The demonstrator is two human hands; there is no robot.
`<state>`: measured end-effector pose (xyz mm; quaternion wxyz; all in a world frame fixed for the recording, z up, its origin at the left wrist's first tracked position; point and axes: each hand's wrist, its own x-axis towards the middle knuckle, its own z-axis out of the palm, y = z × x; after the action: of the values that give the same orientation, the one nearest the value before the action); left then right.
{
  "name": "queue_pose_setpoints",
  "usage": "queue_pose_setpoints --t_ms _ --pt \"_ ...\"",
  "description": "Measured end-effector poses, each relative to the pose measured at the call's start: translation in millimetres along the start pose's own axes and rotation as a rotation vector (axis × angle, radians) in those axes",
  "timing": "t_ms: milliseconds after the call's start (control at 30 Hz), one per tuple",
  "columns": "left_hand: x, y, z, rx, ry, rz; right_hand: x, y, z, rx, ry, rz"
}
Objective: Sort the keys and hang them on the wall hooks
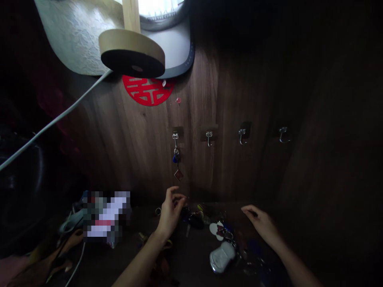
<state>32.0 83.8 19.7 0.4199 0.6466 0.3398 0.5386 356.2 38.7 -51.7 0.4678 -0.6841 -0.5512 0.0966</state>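
Nearest, leave the silver fob flat on the counter; if dragged, likely to tug the white charm just beyond. Farther in, look for the key bunch, just beside the left hand: best to part any tangled rings first, then lift by the ring, not by a dangling blade. See the left grip half-curled, thumb near forefinger; too dim to tell whether pinching anything. Use the right hand, loosely open and apparently bare, to hold back neighbouring rings. Farthest, on the panel, mind the hung ring on the leftmost of four hooks: if raising the left hand, pass wide of the square charm to avoid a knock.
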Motion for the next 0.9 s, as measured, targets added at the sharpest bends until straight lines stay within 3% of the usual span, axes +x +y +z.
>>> queue_pose_setpoints --t_ms 200,467,667,900 --pt "-31 0 11 0.148 -0.166 -0.053 0 -4 1 -0.026 -0.013 -0.038" --pt "-69 10 34 0.399 -0.447 0.078 -4 -8 4 -0.099 -0.03 -0.107" --pt "-84 12 47 0.571 -0.734 0.19 -11 -24 5 -0.112 -0.18 -0.182" --pt "-84 12 52 0.536 -0.731 0.168 -26 -54 7 -0.104 -0.342 -0.255"
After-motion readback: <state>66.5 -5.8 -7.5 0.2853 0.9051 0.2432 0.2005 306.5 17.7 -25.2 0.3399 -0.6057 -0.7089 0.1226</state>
